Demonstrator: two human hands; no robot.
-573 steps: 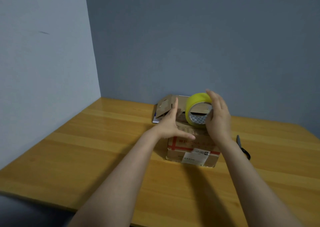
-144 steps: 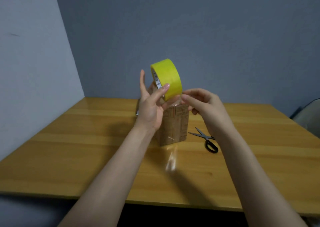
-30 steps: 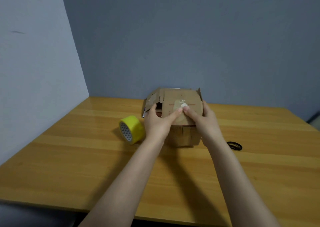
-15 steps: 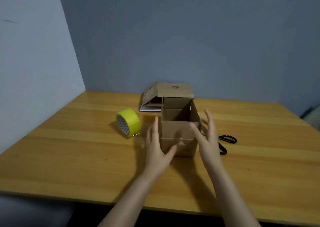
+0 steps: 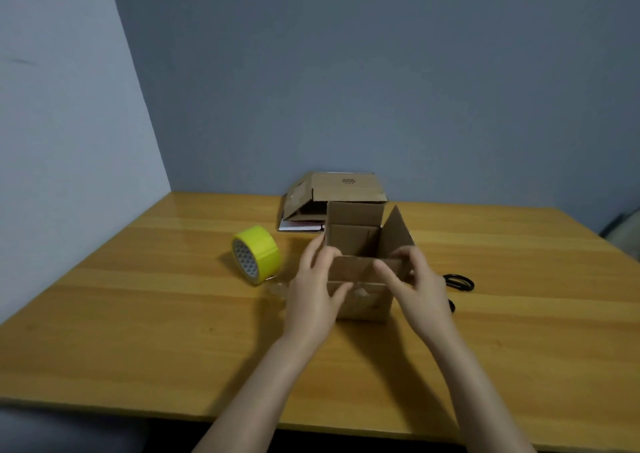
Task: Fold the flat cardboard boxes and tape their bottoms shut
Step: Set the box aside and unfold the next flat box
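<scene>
Brown cardboard box [image 5: 360, 271] stands upright near the centre of the light wooden table [image 5: 173, 314], with its opening facing up. The rear flap and the right flap stand raised. The front flap is level with the hands.

Left hand [image 5: 315, 290]: clamped on the box at its left front corner. The fingers curl round the left wall and the thumb lies on the front wall.

Right hand [image 5: 415, 286]: clamped on the box at its right front corner. The fingers curl over the upper edge of the front flap and the thumb presses on its outer face.

Yellow roll of adhesive tape [image 5: 258, 253]: on the table, just to the left of the box, resting on its rim with the core turned toward the camera. It is apart from both hands.

Black-handled scissors [image 5: 459, 281]: flat on the table to the right of the box, partly hidden behind the right hand.

Stack of flat cardboard pieces [image 5: 343, 193]: behind the box, near the grey-blue rear wall. Its top sheet is lifted at an angle.
</scene>
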